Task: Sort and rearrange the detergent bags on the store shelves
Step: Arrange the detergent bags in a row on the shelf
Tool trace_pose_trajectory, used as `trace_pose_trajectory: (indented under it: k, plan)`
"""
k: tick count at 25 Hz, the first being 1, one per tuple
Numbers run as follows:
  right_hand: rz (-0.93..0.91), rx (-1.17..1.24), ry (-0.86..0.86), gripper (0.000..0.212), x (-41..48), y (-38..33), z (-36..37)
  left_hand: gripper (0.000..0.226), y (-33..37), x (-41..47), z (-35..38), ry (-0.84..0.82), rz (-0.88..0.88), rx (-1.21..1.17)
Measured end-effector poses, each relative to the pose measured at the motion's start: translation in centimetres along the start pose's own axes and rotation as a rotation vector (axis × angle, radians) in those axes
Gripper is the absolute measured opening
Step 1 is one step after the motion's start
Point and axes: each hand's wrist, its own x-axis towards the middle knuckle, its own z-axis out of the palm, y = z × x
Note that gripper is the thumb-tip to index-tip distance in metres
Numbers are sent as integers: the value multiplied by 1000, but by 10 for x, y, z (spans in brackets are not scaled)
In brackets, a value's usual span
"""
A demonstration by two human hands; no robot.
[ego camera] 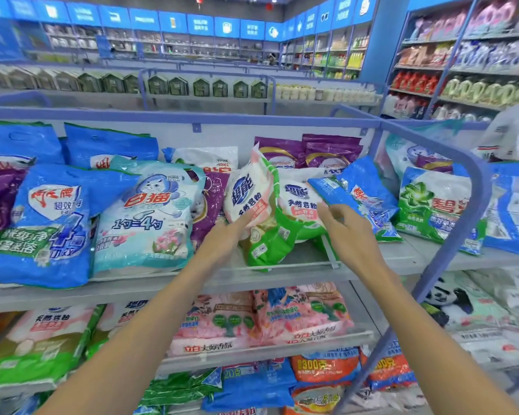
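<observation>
Two white, pink and green detergent bags stand side by side on the top shelf. My left hand (222, 238) presses flat against the front of the left one (249, 202), which tilts up. My right hand (346, 227) reaches between the right green bag (300, 205) and a small blue bag (363, 196) leaning to its right, fingers apart and touching the blue bag's lower edge. Neither hand is closed around a bag. A light-blue cat-print bag (150, 214) and a big blue bag (48, 223) lie to the left.
Purple bags (306, 151) stand at the back of the shelf (312, 265). A green-and-white bag (435, 205) lies to the right, behind a curved blue shelf frame (474, 187). Pink bags (261, 319) fill the shelf below. More aisles stand behind.
</observation>
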Motion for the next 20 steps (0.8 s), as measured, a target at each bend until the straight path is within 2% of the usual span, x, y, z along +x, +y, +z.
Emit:
trace_pose_trajectory:
  k: [3, 5, 7, 10, 11, 13, 17, 20]
  plan:
    - [-56, 175, -137, 71, 17, -31, 12, 68, 7, 18, 7, -33, -81, -356]
    - [-49, 231, -273, 75, 29, -53, 24, 58, 9, 28, 8, -25, -109, -493]
    - [-54, 196, -360, 58, 34, -65, 38, 64, 10, 34, 10, -10, -138, -507]
    - [-34, 152, -337, 30, 42, -62, 45, 74, 7, 44, 9, -39, -173, -609]
    - [1, 182, -335, 23, 44, -59, 43, 79, 7, 46, 6, -65, -184, -676]
    - [116, 381, -378, 13, 49, -46, 39, 74, 8, 49, 2, -119, -168, -788]
    - [210, 730, -437, 31, 43, -22, 40, 54, 24, 43, -5, -172, -32, -852]
    - [227, 901, -346, 46, 43, -11, 37, 71, 43, 40, -15, -238, 129, -811]
